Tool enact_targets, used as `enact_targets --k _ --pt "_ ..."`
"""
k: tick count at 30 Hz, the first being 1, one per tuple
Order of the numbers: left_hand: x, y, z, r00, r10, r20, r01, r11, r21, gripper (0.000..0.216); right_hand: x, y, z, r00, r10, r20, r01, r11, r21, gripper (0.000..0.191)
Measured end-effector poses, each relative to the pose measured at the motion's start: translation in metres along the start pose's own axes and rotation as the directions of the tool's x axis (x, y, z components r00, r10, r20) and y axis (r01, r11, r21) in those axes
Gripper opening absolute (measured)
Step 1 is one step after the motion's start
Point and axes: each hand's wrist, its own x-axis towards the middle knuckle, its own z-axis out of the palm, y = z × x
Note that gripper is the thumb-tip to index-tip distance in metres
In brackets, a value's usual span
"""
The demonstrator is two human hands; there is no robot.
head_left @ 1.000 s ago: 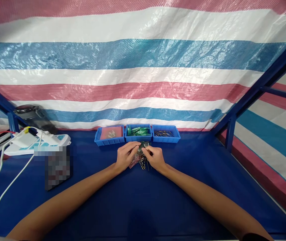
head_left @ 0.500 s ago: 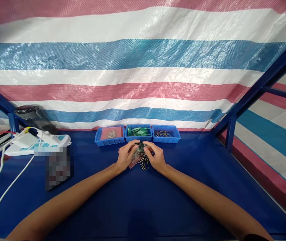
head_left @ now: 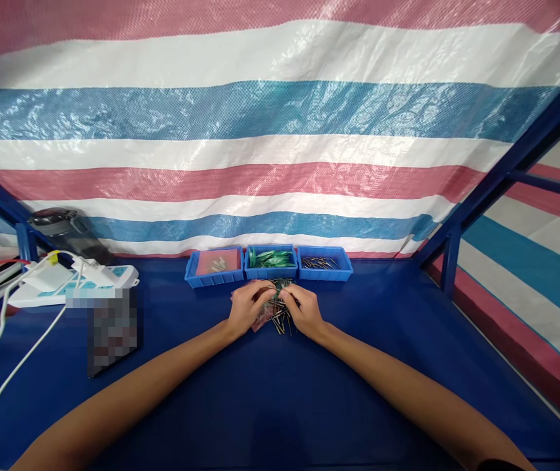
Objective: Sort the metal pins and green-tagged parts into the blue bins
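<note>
My left hand (head_left: 248, 309) and my right hand (head_left: 305, 310) face each other over a small pile of slim metal pieces (head_left: 280, 322), some dark and some brassy, which look like drill bits. The fingers of both hands are pinched, their tips almost meeting above the pile. Whatever lies between the fingertips is too small to make out. A pinkish clear plastic bag (head_left: 262, 319) lies under and beside my left hand, partly covered by it. Greenish plastic (head_left: 282, 284) shows just behind the fingertips.
Three blue bins stand behind my hands: the left bin (head_left: 216, 280) has pink packing with pale pieces, the middle bin (head_left: 271, 271) green packets, the right bin (head_left: 326, 273) slim metal pieces. A power strip (head_left: 113, 278), a blurred-out dark object (head_left: 113, 330) and a bottle (head_left: 69, 232) are at left.
The fingertips of both hands have come closer together and sunk slightly, from curved, parted fingers to pinches. The bins and the pile stay in place.
</note>
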Motion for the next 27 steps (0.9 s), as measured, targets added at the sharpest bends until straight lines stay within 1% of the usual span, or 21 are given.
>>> enact_targets --k 2,5,9,13,15,18,21,23,25,27 --pt "0.0 0.0 0.0 0.999 0.037 0.001 -0.037 0.999 0.003 0.023 0.0 -0.001 -0.001 1.0 0.011 -0.004 -0.011 1.0 -0.007 0.03" --pt "0.001 0.001 0.0 0.996 0.091 -0.016 -0.091 0.996 -0.012 0.022 0.001 0.0 0.0 0.999 -0.012 0.035 0.012 1.0 -0.018 0.03" --pt "0.001 0.005 -0.002 0.993 0.108 -0.041 -0.109 0.994 -0.028 0.022 0.0 0.004 0.003 0.996 -0.043 0.083 0.045 0.999 -0.028 0.03" --pt "0.0 0.008 -0.003 0.987 0.161 -0.021 -0.162 0.987 -0.02 0.02 -0.002 0.008 0.005 0.989 -0.038 0.142 0.049 0.996 -0.069 0.033" --pt "0.0 0.009 -0.003 0.989 0.145 -0.039 -0.146 0.989 -0.023 0.021 -0.002 0.009 0.006 0.987 -0.028 0.161 0.043 0.995 -0.087 0.035" --pt "0.0 0.008 -0.003 0.991 0.102 -0.082 -0.104 0.994 -0.025 0.022 -0.002 0.007 0.006 0.991 -0.003 0.133 0.015 0.995 -0.096 0.035" --pt "-0.001 0.004 -0.002 0.985 0.155 -0.071 -0.156 0.988 -0.011 0.023 0.0 0.004 0.004 0.999 0.031 0.043 -0.028 0.996 -0.079 0.034" --pt "-0.001 0.001 -0.002 0.983 0.173 -0.058 -0.173 0.985 0.002 0.024 0.0 0.001 0.002 0.999 0.051 -0.008 -0.051 0.998 -0.042 0.029" --pt "-0.002 -0.001 -0.001 0.988 0.143 -0.058 -0.143 0.99 0.008 0.024 0.0 -0.001 0.001 0.998 0.062 -0.023 -0.061 0.998 0.008 0.022" --pt "-0.003 -0.002 0.0 0.994 0.087 -0.073 -0.087 0.996 0.002 0.024 -0.001 -0.001 0.001 0.999 0.047 0.002 -0.047 0.998 0.044 0.021"
